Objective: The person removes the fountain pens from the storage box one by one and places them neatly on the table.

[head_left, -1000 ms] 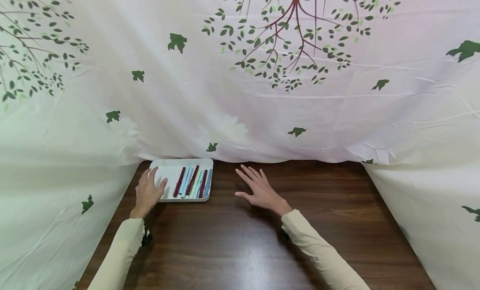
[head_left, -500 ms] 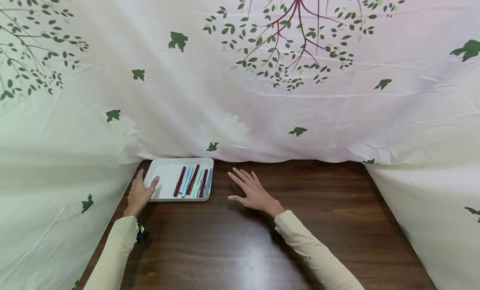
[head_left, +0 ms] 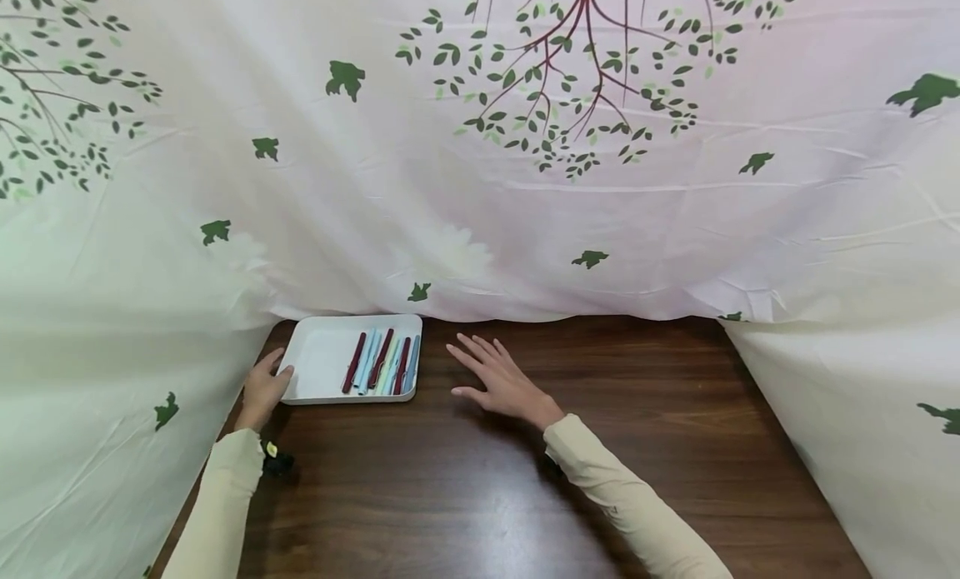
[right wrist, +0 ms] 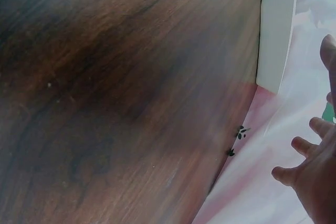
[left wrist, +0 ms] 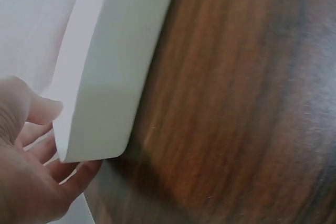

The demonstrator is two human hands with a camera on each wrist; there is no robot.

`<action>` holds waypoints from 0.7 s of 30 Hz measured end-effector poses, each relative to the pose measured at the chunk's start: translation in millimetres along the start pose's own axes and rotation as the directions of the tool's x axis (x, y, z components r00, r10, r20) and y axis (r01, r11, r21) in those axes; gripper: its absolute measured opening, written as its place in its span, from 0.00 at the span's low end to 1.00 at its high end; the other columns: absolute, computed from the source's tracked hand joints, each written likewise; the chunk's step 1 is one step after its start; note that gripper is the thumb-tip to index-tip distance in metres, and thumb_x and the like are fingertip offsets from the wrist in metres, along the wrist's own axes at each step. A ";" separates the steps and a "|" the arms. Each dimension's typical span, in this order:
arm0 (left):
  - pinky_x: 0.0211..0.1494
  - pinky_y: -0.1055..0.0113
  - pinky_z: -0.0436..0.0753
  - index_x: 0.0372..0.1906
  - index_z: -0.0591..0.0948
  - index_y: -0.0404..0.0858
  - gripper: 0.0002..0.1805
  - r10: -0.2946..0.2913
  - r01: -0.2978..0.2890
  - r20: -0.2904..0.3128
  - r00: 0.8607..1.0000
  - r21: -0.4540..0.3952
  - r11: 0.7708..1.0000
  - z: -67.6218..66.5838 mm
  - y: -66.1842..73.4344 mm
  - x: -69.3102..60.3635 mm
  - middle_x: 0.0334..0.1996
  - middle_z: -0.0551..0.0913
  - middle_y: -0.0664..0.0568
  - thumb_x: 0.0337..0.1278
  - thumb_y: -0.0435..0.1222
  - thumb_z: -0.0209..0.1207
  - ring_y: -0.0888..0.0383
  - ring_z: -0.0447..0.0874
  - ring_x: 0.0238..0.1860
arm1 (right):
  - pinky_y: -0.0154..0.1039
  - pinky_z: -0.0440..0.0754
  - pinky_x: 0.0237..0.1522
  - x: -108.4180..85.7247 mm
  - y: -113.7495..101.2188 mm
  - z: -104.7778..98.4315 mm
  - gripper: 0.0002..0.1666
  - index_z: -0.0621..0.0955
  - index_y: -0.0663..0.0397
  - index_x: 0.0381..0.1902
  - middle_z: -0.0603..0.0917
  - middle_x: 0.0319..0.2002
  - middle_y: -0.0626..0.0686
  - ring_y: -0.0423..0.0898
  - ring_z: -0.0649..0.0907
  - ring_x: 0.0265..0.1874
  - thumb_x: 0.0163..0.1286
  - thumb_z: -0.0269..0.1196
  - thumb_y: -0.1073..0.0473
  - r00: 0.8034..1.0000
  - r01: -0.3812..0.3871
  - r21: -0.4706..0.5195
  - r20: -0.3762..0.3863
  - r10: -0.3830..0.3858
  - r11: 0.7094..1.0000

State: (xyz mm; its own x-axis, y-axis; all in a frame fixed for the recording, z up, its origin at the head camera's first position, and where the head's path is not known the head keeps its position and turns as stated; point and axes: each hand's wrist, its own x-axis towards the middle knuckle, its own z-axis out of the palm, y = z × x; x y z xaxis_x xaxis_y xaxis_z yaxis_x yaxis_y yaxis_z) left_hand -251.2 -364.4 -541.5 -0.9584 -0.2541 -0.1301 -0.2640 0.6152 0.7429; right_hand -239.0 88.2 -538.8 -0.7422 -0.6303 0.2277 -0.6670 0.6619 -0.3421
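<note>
A shallow white tray (head_left: 318, 358) sits at the back left of the table. Several slim pens lie side by side in its right half, among them a dark red pen (head_left: 355, 362) and a light blue pen (head_left: 367, 362); others are yellow-green and grey-blue. My left hand (head_left: 262, 394) grips the tray's left end. In the left wrist view the thumb (left wrist: 44, 109) lies at the rim and the fingers pass behind and below the corner. My right hand (head_left: 501, 381) hovers over the table right of the tray, fingers spread, holding nothing.
The dark brown wooden table (head_left: 480, 479) reaches to a pale hanging cloth (head_left: 525, 254) printed with leaves and birds. That cloth encloses the back and both sides. The tray stands close to the back cloth.
My left hand has moved left from over the tray to its left end and taken hold there. My right hand has drifted a little left, fingers still spread.
</note>
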 end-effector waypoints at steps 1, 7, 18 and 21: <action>0.75 0.35 0.64 0.81 0.57 0.27 0.33 0.005 -0.005 0.017 1.000 -0.023 1.000 -2.2 -1.7 0.9 0.76 0.62 0.24 0.78 0.33 0.48 0.29 0.60 0.76 | 0.66 0.54 0.79 0.6 -0.6 0.0 0.45 0.57 0.38 0.85 0.52 0.85 0.51 0.56 0.55 0.83 0.79 0.58 0.36 1.000 0.010 0.001 -0.004 -0.010 1.000; 0.74 0.38 0.68 0.82 0.52 0.26 0.35 -0.029 0.047 0.190 0.981 -0.091 0.995 -18.6 -6.0 9.0 0.76 0.58 0.22 0.78 0.31 0.47 0.29 0.61 0.75 | 0.54 0.54 0.82 4.2 -3.4 0.2 0.40 0.62 0.40 0.84 0.55 0.84 0.55 0.57 0.57 0.82 0.80 0.59 0.40 0.999 0.053 0.001 -0.003 -0.053 0.999; 0.51 0.58 0.83 0.81 0.54 0.25 0.35 -0.029 0.039 0.296 0.955 -0.029 0.999 -26.6 -1.2 12.8 0.75 0.61 0.22 0.76 0.30 0.51 0.32 0.72 0.68 | 0.54 0.53 0.82 5.5 -3.4 4.9 0.40 0.61 0.42 0.84 0.57 0.83 0.58 0.57 0.57 0.83 0.81 0.58 0.42 0.999 0.053 -0.016 0.004 -0.053 0.998; 0.54 0.53 0.84 0.82 0.53 0.27 0.36 -0.035 0.049 0.319 0.947 -0.036 0.998 -27.8 -0.7 11.7 0.76 0.60 0.23 0.77 0.30 0.51 0.30 0.70 0.69 | 0.53 0.52 0.83 7.8 -4.8 6.8 0.40 0.59 0.41 0.85 0.55 0.84 0.57 0.56 0.55 0.83 0.82 0.57 0.42 0.999 0.050 -0.013 0.009 -0.050 0.999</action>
State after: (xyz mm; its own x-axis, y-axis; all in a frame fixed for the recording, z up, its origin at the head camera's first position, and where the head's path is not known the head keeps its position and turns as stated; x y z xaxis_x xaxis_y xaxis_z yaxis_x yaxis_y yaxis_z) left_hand -259.1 -388.5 -525.3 -0.9331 -0.0245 -0.3588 -0.3068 0.5748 0.7586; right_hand -241.2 77.4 -541.5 -0.7072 -0.6665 0.2360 -0.7043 0.6347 -0.3181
